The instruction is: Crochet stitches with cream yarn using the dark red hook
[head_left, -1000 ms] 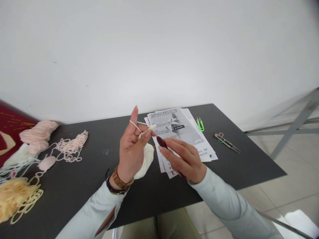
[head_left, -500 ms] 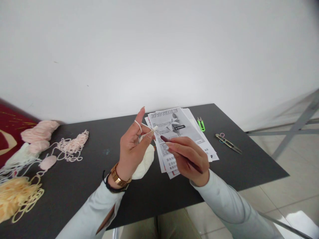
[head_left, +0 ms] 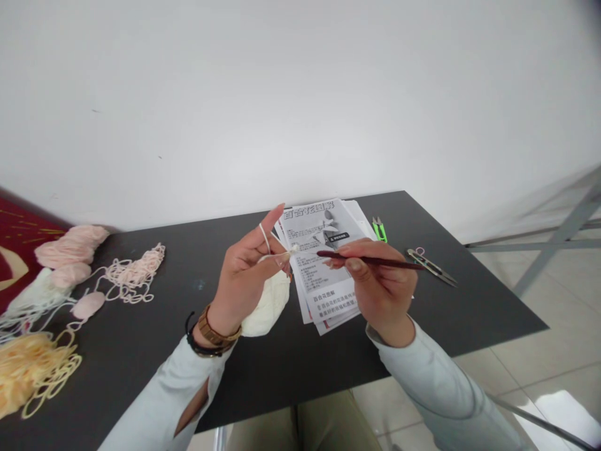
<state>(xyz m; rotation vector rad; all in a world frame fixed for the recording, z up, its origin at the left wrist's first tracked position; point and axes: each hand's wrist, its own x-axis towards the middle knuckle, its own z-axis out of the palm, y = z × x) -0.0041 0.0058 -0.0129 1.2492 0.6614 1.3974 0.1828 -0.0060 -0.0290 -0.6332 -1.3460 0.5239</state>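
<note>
My left hand pinches a small piece of white crochet work between thumb and fingers. White yarn loops round its raised index finger. In my right hand is a crochet hook with a dark red-brown handle, lying nearly level and pointing left. The hook's thin metal shaft reaches toward the white work; whether its tip sits in a stitch is too small to tell. Below and partly behind my left hand rests a ball of cream-white yarn. Printed sheets with a flower picture lie beneath the hands.
Green thread snips and metal snips lie right of the sheets on the dark table. At the left are pink yarn, a loose pink tangle and yellow yarn. A white wall rises behind.
My right hand has moved right and turned, bringing the hook from a steep slant to nearly level. My left hand has tilted slightly to the right, still pinching the white work.
</note>
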